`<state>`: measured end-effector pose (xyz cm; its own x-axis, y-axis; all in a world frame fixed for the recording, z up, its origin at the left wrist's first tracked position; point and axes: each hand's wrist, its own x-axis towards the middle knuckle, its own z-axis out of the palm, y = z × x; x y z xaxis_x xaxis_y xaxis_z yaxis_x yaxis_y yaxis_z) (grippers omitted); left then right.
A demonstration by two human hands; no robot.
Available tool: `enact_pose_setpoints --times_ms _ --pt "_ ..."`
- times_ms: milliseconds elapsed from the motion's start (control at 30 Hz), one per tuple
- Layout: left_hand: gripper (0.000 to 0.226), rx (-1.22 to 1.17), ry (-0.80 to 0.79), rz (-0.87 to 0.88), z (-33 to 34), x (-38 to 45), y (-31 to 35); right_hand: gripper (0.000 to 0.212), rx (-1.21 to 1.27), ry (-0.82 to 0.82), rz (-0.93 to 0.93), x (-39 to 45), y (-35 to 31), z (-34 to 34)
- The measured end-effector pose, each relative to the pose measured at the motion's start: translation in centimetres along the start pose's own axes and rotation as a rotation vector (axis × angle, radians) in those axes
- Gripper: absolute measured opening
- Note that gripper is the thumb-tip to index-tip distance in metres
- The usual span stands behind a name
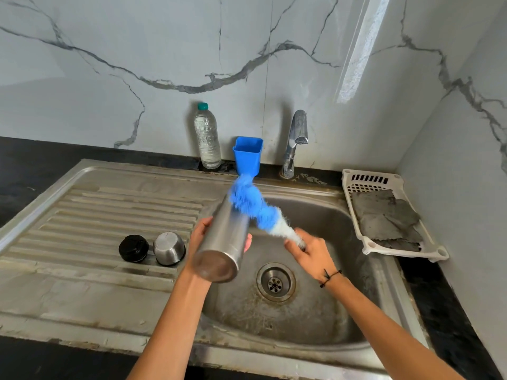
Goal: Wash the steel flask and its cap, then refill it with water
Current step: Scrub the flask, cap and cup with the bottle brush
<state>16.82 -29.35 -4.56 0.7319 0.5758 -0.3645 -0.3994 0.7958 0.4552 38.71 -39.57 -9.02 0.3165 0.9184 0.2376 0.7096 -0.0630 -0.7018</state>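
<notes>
The left hand [203, 237] has its grip wrapped around the middle of the cylindrical brushed-steel flask [223, 239], thumb on the near side and fingertips showing past the far side, holding it tilted over the edge of the stainless-steel sink basin [323, 215] with its flat base toward the camera and its mouth pointing away. The right hand [310, 253] grips the lower end of a bottle brush with blue and white bristles [255, 204]; the bristle head is motion-blurred and sits at the flask's mouth, beyond and above the left grip. How far the brush is inside the mouth cannot be told. A dark cord bracelet [330, 278] circles the right wrist. Left of the left grip, on the ribbed drainboard [96, 209], rest a black round inner cap [133, 248] and, just beside it, an upturned steel cup-shaped cap [169, 248]. Beyond both grips, on the black desk [33, 160], stand a clear plastic water bottle with a green cap [207, 138], a blue square plastic holder [247, 153] and a chrome tap [295, 144]. Right of the right grip lies a white plastic tray [354, 185] holding grey cloths [384, 215].
</notes>
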Motion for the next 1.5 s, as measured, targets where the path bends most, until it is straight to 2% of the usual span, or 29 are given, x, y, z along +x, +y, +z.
enact_pose_setpoints --times_ms 100,167,267,400,467,567,667,767,867,933,1100,1133,1233,1300,1400,1500 --pt "0.087 0.038 -0.025 0.017 -0.1 -0.1 0.6 0.006 0.092 -0.073 -0.155 -2.7 0.0 0.0" --pt "0.092 0.019 0.031 -0.005 0.2 -0.3 0.4 0.014 0.115 -0.102 -0.199 -4.0 0.0 0.2" --pt "0.091 -0.038 0.061 0.004 -0.2 0.0 0.3 0.014 0.107 -0.095 -0.213 -4.5 0.4 0.5" --pt "0.068 -0.012 0.050 0.029 0.1 0.1 -0.1 0.010 0.070 -0.035 -0.040 -3.0 1.2 1.1" --pt "0.074 0.020 -0.025 0.002 1.0 -0.4 -0.2 0.016 0.029 0.008 0.074 -1.7 1.4 1.3" --pt "0.068 0.070 0.000 0.010 1.4 -0.6 -0.2 0.019 -0.011 0.045 0.120 -0.5 1.3 0.9" --pt "0.053 0.044 0.044 0.031 1.9 -0.5 -0.2 0.011 0.014 0.010 0.047 -0.9 1.3 0.7" --pt "0.042 0.049 0.142 0.121 1.1 -0.2 -0.2 0.023 0.121 -0.025 -0.119 -2.7 1.4 0.9" --pt "0.065 0.032 0.186 0.096 0.2 -0.1 0.0 0.017 0.157 -0.100 -0.200 -3.9 1.6 1.3" --pt "0.066 0.053 0.191 0.124 0.2 0.0 0.1 0.015 0.170 -0.108 -0.190 -4.1 1.5 1.6" --pt "0.052 0.064 0.092 0.108 0.6 -0.4 -0.2 0.016 0.121 -0.031 -0.042 -2.9 0.8 2.1" --pt "0.056 0.046 0.063 0.063 1.0 -0.8 -0.3 0.016 0.117 -0.011 0.019 -2.3 0.8 2.2" --pt "0.084 -0.013 -0.096 -0.061 1.2 -1.3 0.0 0.033 0.109 0.074 0.114 -1.0 0.5 2.1" --pt "0.084 0.004 -0.136 -0.065 1.1 -1.3 0.1 0.037 0.079 0.089 0.096 -0.9 0.1 1.8" --pt "0.062 0.071 -0.010 0.036 1.0 -1.2 -0.2 0.027 0.123 0.012 -0.004 -2.3 -0.6 1.3" --pt "0.063 0.050 0.103 0.016 0.3 -1.1 0.0 0.014 0.250 -0.093 -0.117 -4.9 -0.9 1.6"
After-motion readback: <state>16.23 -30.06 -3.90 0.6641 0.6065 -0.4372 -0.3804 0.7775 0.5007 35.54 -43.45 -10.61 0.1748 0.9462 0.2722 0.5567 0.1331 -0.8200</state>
